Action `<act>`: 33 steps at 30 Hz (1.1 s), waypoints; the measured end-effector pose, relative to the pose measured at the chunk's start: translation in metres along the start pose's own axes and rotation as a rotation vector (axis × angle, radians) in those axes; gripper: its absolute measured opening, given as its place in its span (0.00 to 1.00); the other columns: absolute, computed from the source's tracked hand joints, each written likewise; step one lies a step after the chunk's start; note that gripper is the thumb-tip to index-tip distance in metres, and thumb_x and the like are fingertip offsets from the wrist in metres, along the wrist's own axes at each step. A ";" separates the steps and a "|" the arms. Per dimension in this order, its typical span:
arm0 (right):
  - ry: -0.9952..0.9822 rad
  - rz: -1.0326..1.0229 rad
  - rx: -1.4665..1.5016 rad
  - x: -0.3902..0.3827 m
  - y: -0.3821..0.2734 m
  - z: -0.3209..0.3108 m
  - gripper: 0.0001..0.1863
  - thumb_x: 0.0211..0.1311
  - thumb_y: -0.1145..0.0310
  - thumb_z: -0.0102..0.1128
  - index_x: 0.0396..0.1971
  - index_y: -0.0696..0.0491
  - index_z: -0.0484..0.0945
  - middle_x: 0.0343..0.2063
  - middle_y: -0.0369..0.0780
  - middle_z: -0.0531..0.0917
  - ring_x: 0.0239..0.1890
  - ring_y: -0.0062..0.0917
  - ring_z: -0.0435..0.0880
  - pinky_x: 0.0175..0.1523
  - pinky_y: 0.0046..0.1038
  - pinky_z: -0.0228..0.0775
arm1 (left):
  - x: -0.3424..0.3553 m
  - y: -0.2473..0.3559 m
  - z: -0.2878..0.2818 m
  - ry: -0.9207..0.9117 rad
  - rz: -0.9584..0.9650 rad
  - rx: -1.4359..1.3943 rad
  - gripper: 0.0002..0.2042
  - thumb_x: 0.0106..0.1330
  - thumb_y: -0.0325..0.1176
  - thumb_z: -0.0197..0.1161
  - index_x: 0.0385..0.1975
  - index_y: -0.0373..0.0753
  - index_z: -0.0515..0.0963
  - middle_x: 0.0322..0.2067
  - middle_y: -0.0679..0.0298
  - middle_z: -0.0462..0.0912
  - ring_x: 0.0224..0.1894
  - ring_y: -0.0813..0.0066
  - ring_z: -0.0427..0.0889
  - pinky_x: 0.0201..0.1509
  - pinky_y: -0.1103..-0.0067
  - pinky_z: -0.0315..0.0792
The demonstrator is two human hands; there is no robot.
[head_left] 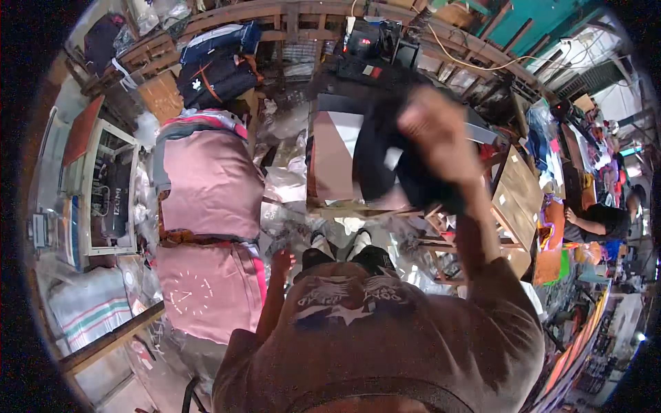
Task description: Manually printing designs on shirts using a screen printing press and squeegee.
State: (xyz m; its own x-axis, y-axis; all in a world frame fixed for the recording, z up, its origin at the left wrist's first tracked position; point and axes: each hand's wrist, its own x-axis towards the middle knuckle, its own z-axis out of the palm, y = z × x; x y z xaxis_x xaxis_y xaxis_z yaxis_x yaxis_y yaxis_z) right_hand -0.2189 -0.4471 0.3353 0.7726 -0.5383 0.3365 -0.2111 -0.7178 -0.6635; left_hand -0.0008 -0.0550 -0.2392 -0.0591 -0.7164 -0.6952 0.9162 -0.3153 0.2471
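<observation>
My right hand [435, 131], smeared by motion, is raised over the table at front right. A black cloth [382, 151] with a small white patch hangs bunched from it, also blurred. Under the cloth, on the table, lies flat fabric [333, 155] in pink, white and dark grey panels. My left hand [282, 261] hangs low by my side with its fingers loosely apart and nothing in them. It is nearest to a stack of folded pink cloth [210, 289], whose top piece bears a ring of pale marks.
Beyond that stack is another pink fabric pile [210, 182]. A dark machine [368, 48] with a red-lit display stands behind the table. Farther left is a white-framed cabinet [113, 189]; a wooden board [516, 196] leans at right. Another person [606, 220] sits far right.
</observation>
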 end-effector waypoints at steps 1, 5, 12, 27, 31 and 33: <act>0.338 -0.038 -0.116 0.014 -0.007 -0.019 0.17 0.64 0.60 0.58 0.45 0.58 0.77 0.36 0.40 0.80 0.39 0.26 0.77 0.46 0.25 0.68 | 0.005 0.005 0.009 -0.045 -0.020 -0.057 0.10 0.65 0.46 0.50 0.37 0.49 0.71 0.40 0.67 0.76 0.25 0.75 0.65 0.24 0.79 0.65; 0.471 -0.191 -0.260 0.065 0.015 -0.081 0.20 0.67 0.58 0.56 0.48 0.59 0.75 0.36 0.35 0.82 0.37 0.17 0.77 0.45 0.20 0.68 | -0.003 0.040 0.213 0.164 0.305 0.639 0.20 0.65 0.50 0.57 0.51 0.47 0.70 0.43 0.67 0.74 0.42 0.68 0.75 0.36 0.70 0.73; -0.066 -0.076 -0.556 0.070 0.107 -0.005 0.21 0.67 0.54 0.52 0.49 0.55 0.76 0.39 0.46 0.84 0.41 0.33 0.84 0.44 0.31 0.72 | 0.076 0.051 0.224 0.132 0.631 0.678 0.17 0.62 0.45 0.64 0.45 0.42 0.75 0.41 0.68 0.77 0.46 0.73 0.77 0.39 0.73 0.77; -0.141 0.159 -0.476 -0.131 0.182 0.158 0.19 0.49 0.63 0.65 0.44 0.47 0.80 0.48 0.39 0.76 0.51 0.35 0.74 0.56 0.38 0.65 | 0.011 0.058 0.271 0.191 0.478 0.706 0.09 0.63 0.35 0.61 0.30 0.36 0.74 0.20 0.70 0.74 0.23 0.84 0.72 0.23 0.84 0.65; -0.110 0.010 -0.556 -0.127 0.203 0.160 0.16 0.49 0.65 0.65 0.42 0.46 0.81 0.42 0.38 0.79 0.46 0.33 0.76 0.51 0.37 0.66 | 0.008 0.056 0.275 0.138 0.581 0.698 0.09 0.62 0.34 0.62 0.27 0.37 0.72 0.19 0.71 0.71 0.23 0.86 0.71 0.22 0.84 0.65; -0.084 -0.139 -0.577 -0.122 0.206 0.161 0.14 0.50 0.66 0.64 0.39 0.48 0.80 0.37 0.38 0.79 0.42 0.32 0.78 0.49 0.36 0.66 | 0.003 0.062 0.275 0.130 0.632 0.840 0.08 0.62 0.34 0.61 0.27 0.37 0.72 0.20 0.71 0.71 0.23 0.86 0.71 0.22 0.84 0.65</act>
State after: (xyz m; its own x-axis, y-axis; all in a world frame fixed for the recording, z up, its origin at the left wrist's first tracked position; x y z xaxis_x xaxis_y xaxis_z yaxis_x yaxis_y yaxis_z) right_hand -0.2600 -0.4583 0.0500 0.8559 -0.4023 0.3250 -0.3777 -0.9155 -0.1387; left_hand -0.0528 -0.2477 -0.0407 0.4210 -0.8441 -0.3319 0.1946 -0.2734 0.9420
